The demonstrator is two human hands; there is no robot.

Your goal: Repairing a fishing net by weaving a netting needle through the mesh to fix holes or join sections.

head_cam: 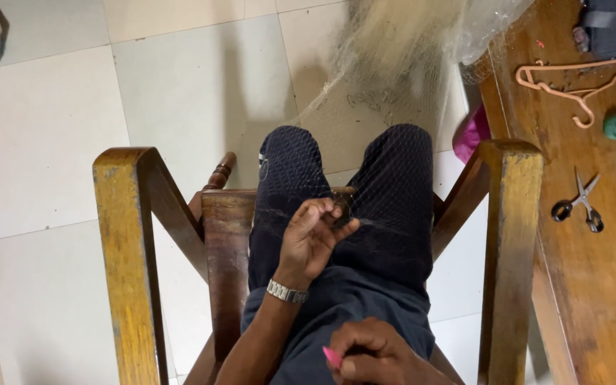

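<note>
Nylon net (393,78) pinched in left hand (310,239) grip (over lap); right hand (376,353) clasps pink tool (331,356).

Left hand (313,239) raised over lap, fingers pinched; right hand (376,353) curled shut, low.

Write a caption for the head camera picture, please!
Left hand pinches net over lap; right hand holds pink tool.

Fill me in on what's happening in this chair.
A person sits in a wooden armchair with a fine net draped over their lap. Their left hand pinches the mesh between the fingertips. The right hand grips a small pink tool. Scissors and a hanger lie on the table beside them.
</note>
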